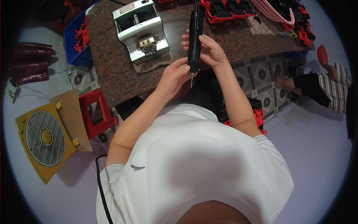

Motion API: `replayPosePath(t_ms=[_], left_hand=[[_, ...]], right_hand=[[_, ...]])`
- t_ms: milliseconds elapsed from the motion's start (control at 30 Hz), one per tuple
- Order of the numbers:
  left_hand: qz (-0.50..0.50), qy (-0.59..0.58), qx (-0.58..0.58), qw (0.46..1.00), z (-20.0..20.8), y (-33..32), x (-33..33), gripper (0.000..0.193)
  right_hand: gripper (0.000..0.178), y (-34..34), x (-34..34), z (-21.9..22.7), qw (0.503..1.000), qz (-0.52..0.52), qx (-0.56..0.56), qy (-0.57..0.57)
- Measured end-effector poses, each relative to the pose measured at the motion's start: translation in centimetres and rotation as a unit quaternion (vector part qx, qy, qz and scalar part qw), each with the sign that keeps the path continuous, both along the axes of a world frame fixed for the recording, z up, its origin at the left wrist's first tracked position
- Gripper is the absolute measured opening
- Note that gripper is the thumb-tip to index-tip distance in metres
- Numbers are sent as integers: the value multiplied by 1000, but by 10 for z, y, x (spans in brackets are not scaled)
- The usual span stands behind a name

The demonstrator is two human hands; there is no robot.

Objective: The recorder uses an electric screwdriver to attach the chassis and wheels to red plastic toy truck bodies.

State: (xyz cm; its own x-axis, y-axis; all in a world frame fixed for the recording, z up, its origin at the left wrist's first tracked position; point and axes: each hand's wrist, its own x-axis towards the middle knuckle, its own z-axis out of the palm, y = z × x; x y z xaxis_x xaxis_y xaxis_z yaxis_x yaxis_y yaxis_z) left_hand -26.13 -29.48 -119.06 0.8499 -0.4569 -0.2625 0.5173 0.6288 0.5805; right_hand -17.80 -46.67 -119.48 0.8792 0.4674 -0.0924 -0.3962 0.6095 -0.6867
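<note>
Head view. Black cylindrical power screwdriver with slim metal bit: in both hands, bit pointing toward wearer. Left hand: pinching the bit end. Right hand: grasping the barrel farther up. Left of grip: boxy white-and-black machine, on speckled brown stone tabletop. Beyond grip, rightward: pink perforated plastic basket.

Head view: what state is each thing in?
Black power screwdriver: held, bit fitted
Left hand: closed around its nose end
Right hand: gripping its body
Silver-white machine: resting on the table; running or not, unclear
Pink basket: holding black parts
Blue bin: holding red parts
Yellow fan: on or off, unclear
</note>
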Motion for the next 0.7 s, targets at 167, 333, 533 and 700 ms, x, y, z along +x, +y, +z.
replayPosePath(t_ms=[167, 333, 533, 700], left_hand=[[38, 2, 102, 994, 6, -8, -6, 37], [71, -46, 165, 983, 11, -14, -10, 37], [85, -55, 175, 979, 12, -16, -14, 37], [84, -59, 183, 978, 15, -15, -15, 37]], right_hand=[[50, 2, -3, 0, 999, 20, 47, 9], [53, 4, -4, 0, 998, 27, 62, 18], [53, 5, -5, 0, 996, 39, 82, 20], [53, 7, -5, 3, 997, 41, 71, 13]])
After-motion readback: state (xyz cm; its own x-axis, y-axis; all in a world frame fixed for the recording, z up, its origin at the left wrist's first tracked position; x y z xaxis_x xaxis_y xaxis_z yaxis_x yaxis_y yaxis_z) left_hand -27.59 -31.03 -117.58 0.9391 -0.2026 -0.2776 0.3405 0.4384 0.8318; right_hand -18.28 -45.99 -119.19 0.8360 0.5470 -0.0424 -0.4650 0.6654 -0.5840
